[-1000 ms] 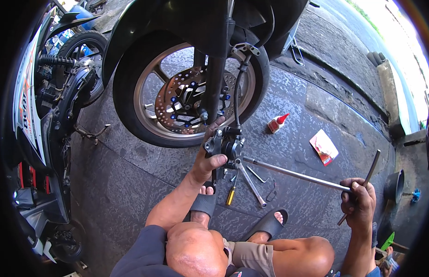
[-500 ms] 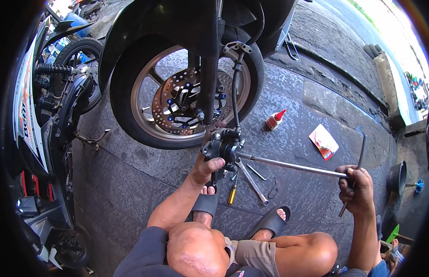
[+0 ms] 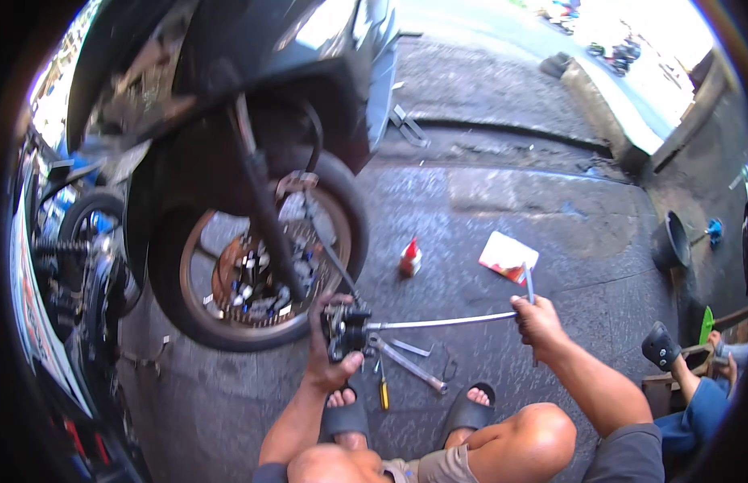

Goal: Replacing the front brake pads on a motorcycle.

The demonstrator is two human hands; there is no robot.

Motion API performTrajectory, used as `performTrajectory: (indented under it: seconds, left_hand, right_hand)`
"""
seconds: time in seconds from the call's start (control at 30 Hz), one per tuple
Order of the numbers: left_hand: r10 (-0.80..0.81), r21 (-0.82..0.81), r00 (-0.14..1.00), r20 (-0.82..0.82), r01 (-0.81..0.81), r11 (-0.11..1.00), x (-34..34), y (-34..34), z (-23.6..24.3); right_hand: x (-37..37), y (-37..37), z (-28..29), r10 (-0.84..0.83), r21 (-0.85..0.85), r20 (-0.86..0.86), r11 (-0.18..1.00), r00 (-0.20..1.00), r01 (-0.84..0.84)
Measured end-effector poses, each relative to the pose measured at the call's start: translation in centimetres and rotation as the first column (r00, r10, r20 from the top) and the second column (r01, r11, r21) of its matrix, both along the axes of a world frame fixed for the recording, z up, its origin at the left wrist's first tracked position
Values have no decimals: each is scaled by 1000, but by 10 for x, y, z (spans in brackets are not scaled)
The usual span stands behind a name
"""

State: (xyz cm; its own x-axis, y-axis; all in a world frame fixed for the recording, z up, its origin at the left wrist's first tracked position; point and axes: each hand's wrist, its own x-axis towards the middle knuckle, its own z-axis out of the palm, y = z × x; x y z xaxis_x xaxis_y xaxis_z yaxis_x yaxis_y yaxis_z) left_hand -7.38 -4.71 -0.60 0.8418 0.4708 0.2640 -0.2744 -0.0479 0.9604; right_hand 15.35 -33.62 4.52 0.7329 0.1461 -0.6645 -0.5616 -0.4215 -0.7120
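In front of the motorcycle's front wheel [image 3: 354, 233], my left hand [image 3: 330, 372] is closed around a black brake caliper [image 3: 347, 332], thumb across its near side. A brake hose [image 3: 332, 256] runs from the caliper up beside the fork. My right hand [image 3: 541, 325] grips the crossbar of a T-handle wrench [image 3: 446, 323]. Its long silver shaft reaches left to the caliper; the meeting point is too blurred to make out. The drilled brake disc [image 3: 227, 278] sits on the wheel, with the caliper held apart from it.
On the floor lie a combination wrench [image 3: 414, 369], a hex key [image 3: 411, 348] and a yellow-handled screwdriver [image 3: 384, 393]. Beyond stand a red-capped bottle [image 3: 410, 259] and a white-and-red packet [image 3: 509, 256]. A black bucket [image 3: 672, 241] and another person's foot [image 3: 662, 346] are at right.
The view has swung, so the wheel and floor items sit further left and lower. Both hands keep their hold, and the wrench shaft now slants slightly upward toward my right hand.
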Motion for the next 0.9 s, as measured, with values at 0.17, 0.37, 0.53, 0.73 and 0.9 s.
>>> performTrajectory:
  seconds: [0.17,0.37,0.53,0.73,0.9]
  left_hand:
    - [245,28,956,-164,-244,969,4,-20,2]
    - [347,83,913,-216,-337,938,3,-23,-13]
    - [495,109,865,-78,-486,867,17,-20,-32]
    - [124,-569,898,-423,-370,734,45,-3,-33]
    - [83,-757,949,-305,-294,583,51,-18,-15]
  right_hand:
    - [10,15,-38,88,-236,416,972,905,14]
    - [11,26,-46,126,-255,492,967,862,4]
    - [10,36,-43,93,-238,584,969,806,61]
    - [28,52,7,-51,70,981,993,189,-97]
    - [36,108,68,-250,253,966,966,61,-57]
